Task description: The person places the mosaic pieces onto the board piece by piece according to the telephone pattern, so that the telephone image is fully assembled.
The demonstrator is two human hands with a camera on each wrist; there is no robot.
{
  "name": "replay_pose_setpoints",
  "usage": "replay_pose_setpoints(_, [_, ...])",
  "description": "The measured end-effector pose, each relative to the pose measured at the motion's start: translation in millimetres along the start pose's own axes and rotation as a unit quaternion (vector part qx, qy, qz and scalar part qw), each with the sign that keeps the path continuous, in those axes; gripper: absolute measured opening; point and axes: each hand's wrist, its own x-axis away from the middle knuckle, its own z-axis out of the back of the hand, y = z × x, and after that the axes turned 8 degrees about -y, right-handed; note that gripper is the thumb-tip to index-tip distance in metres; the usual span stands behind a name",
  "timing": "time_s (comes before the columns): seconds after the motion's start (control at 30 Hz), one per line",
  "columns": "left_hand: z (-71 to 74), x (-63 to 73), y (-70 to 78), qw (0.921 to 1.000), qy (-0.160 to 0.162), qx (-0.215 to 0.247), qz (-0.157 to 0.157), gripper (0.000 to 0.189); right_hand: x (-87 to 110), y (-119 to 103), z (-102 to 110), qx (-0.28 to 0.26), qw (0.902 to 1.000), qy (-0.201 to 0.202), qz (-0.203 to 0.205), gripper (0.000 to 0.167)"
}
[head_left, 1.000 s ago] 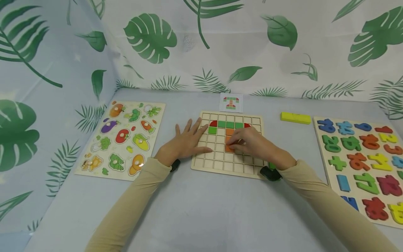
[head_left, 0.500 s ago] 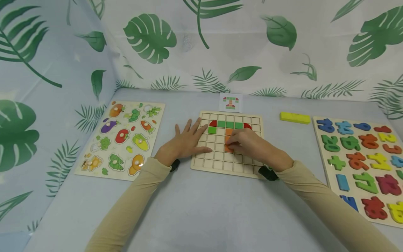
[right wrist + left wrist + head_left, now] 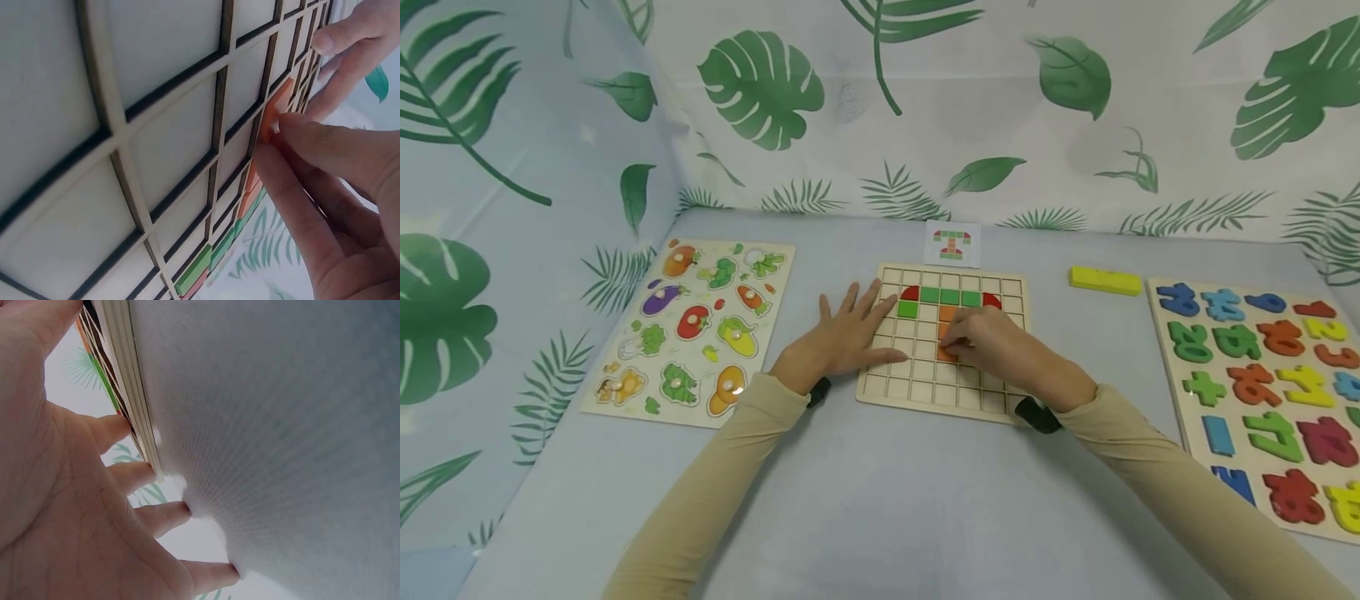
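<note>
The right hand (image 3: 996, 346) hides several cells right of centre on the grid board (image 3: 897, 389), and at the frame's right edge the number board (image 3: 1192, 427) is cut off; in the left wrist view the thumb runs out at the top left. The grid board, mid-frame, holds green tiles (image 3: 950, 297) between two red tiles (image 3: 910, 293), one more green at left, and an orange column beneath. Its lowest visible orange tile (image 3: 275, 112) lies at the right hand's fingertips, thumb and fingers curled in and pinching it. The left hand (image 3: 842, 337) has fingers spread, thumb over the board's left side.
</note>
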Motion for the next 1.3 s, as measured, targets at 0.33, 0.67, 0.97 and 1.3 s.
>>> replay_pose_setpoints(0.33, [0.1, 0.1, 1.0, 1.0, 0.001, -0.007, 0.001, 0.095, 10.7, 8.0, 11.3, -0.072, 0.9963, -0.042, 0.02, 0.019])
replay_pose_setpoints(0.67, [-0.6, 0.8, 0.6, 1.0, 0.003, 0.0, -0.004, 0.095, 45.5, 22.1, 50.7, -0.095, 0.9941, -0.031, -0.041, 0.036])
replay_pose_setpoints(0.97, [-2.4, 0.0, 0.1, 1.0, 0.003, 0.002, -0.006, 0.096, 76.7, 41.1, 60.1, -0.076, 0.9908, -0.067, -0.09, 0.02])
replay_pose_setpoints(1.3, [-1.8, -0.8, -0.6, 1.0, 0.004, 0.001, -0.006, 0.096, 91.6, 63.7, 47.5, -0.078, 0.9832, -0.12, -0.114, 0.025])
